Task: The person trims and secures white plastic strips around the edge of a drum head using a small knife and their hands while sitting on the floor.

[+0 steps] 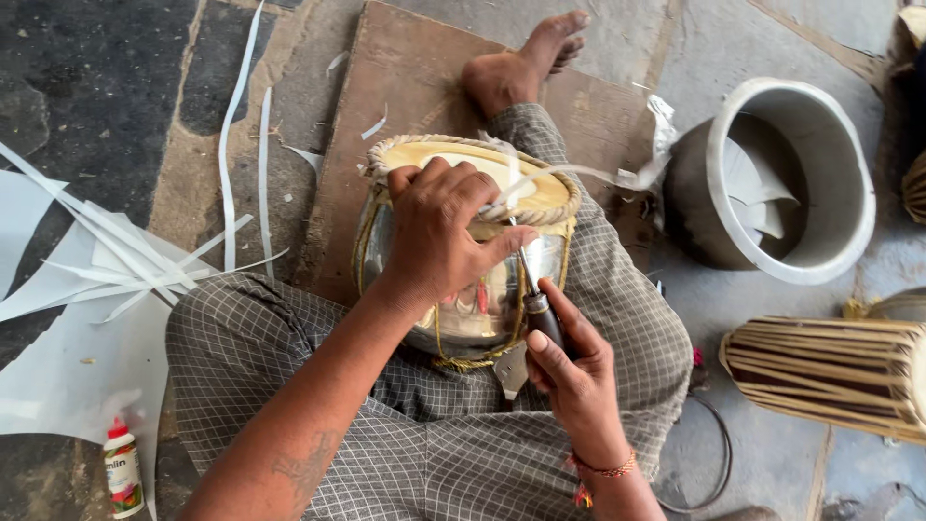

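A shiny metal drum (473,294) with a pale skin head and a braided rope rim lies tilted in my lap. My left hand (439,232) grips its rim from above, fingers curled over the braid. My right hand (569,371) holds a thin pointed tool (533,289) with a dark handle, its tip poking under the braided rim on the drum's right side. A white strip (579,174) runs from the rim toward the right.
A wooden board (405,68) lies under my bare foot (526,58). A metal pot (786,183) with white scraps stands at right, a laced wooden drum (830,371) below it. White strips (231,145) and sheets lie left, with a small glue bottle (122,468).
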